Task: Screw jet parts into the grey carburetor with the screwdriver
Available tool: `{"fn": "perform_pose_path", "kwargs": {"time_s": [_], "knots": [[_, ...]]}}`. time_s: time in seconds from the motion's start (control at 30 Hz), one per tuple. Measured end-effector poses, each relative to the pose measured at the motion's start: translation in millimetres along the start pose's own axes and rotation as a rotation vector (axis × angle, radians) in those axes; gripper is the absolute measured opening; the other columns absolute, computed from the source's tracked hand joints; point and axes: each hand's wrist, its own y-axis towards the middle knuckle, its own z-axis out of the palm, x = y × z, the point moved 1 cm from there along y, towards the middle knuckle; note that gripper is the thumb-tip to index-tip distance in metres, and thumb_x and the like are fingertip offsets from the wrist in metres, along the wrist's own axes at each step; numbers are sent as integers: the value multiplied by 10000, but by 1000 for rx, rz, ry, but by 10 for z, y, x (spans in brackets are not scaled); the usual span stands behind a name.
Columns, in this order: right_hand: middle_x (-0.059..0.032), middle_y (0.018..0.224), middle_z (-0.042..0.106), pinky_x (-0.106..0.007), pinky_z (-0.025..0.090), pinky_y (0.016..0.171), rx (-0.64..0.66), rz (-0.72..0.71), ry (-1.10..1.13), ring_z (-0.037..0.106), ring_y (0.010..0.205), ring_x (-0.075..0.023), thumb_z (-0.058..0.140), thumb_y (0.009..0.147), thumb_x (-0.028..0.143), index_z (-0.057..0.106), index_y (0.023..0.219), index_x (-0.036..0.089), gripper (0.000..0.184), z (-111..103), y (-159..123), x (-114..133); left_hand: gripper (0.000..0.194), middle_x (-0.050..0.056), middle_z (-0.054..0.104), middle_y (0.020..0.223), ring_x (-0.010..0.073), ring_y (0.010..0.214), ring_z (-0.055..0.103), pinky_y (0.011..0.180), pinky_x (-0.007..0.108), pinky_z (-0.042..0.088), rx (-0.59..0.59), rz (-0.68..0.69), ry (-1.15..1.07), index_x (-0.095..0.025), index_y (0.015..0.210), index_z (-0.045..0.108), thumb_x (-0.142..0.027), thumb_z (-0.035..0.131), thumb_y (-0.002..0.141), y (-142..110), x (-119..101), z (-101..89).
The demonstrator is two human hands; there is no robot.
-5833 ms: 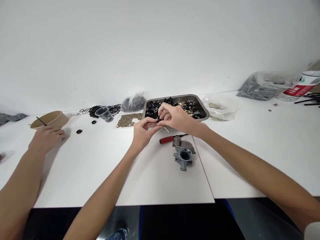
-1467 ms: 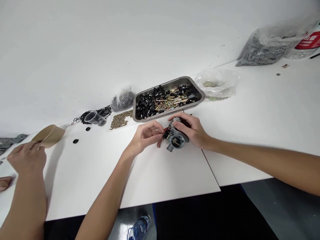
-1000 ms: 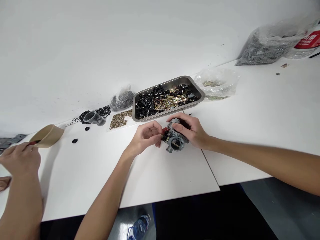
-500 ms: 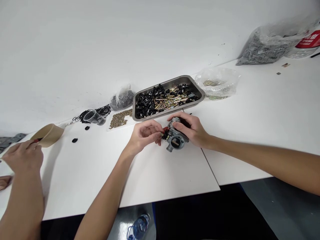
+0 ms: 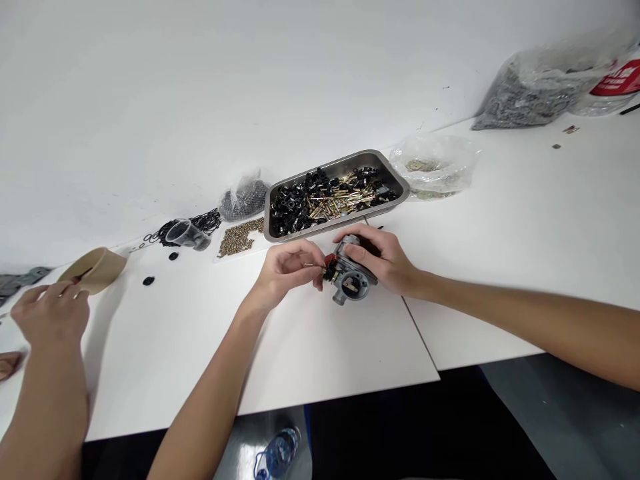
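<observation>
A grey metal carburetor (image 5: 343,285) with a round bore, black fittings and a red part is held just above the white table. My right hand (image 5: 376,259) wraps round its body from the right, fingers over the top. At its left side, the fingertips of my left hand (image 5: 294,267) pinch a thin metal part (image 5: 311,265) against the black fitting. The exact kind of this part is too small to make out. Behind both hands lies a metal tray (image 5: 323,231) of black fittings and brass-coloured screws.
Small brass pieces (image 5: 237,239), a plastic cup (image 5: 187,235) and black rings (image 5: 203,220) lie left of the tray. Bags of parts (image 5: 520,93) stand at the right. On the left, a co-worker's hand (image 5: 53,313) holds a tool by a tan tape roll (image 5: 113,270).
The fingers of my left hand have shifted slightly, and the thin metal part shows between them. My right hand and the carburetor stay nearly still. The co-worker's hand has moved slightly right.
</observation>
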Motion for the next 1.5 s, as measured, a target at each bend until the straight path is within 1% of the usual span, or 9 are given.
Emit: {"fn": "perform_pose_path", "kwargs": {"time_s": [0.13,0.3,0.6,0.87,1.13,1.23,1.37,1.43,1.5], "knots": [[-2,820,628,-201,443,637,4,7,-7,557,701,-82,596,941,345,646,1037,158,216,2,5,0,97,41,670,789,138,636,677,601,257,546,5,-8,-5,-140,850,662,-152,736,788,2,3,-7],[-3,824,629,-204,445,645,8,4,-9,558,710,-85,593,942,347,644,1039,159,217,-2,8,4,101,47,664,820,142,647,676,615,278,562,13,-15,7,-134,842,664,-155,741,779,1,-1,-6],[-7,826,631,-211,438,641,6,15,-25,552,701,-87,594,940,349,647,1035,157,221,-9,11,9,109,46,656,808,133,635,658,597,279,556,-36,-43,43,-135,811,700,-206,766,763,5,-6,14],[-8,819,633,-205,442,636,13,19,6,558,700,-86,597,940,358,643,1035,151,232,-3,9,1,130,35,666,704,145,621,672,601,274,562,-35,-62,46,-136,833,682,-206,770,766,10,16,16],[-15,833,646,-213,447,645,23,31,15,574,723,-96,601,936,363,657,1025,152,236,-23,33,4,125,45,681,709,151,620,670,596,284,542,-21,-52,54,-136,839,677,-211,759,780,4,34,13],[-26,840,656,-211,449,639,60,63,54,590,741,-103,608,930,365,673,1013,140,249,-46,60,10,123,44,682,727,145,614,659,599,288,537,-32,-32,54,-136,849,682,-225,744,792,1,8,16],[-38,825,673,-218,464,631,200,158,137,619,736,-117,617,924,380,680,1014,127,275,-69,85,32,151,13,639,659,130,548,607,554,286,507,-145,20,100,-146,854,662,-283,710,813,5,-30,-12],[-48,833,683,-229,480,652,296,202,159,636,750,-128,616,926,383,689,1018,122,286,-69,87,49,156,-6,599,605,107,512,554,523,259,456,-261,48,250,-156,853,655,-307,684,832,14,-22,-31],[-53,837,688,-238,492,668,390,246,182,645,758,-133,609,930,382,693,1031,118,295,-62,81,64,148,-16,568,598,89,521,509,520,236,409,-368,80,491,-165,849,655,-313,658,848,26,5,-35]]}}
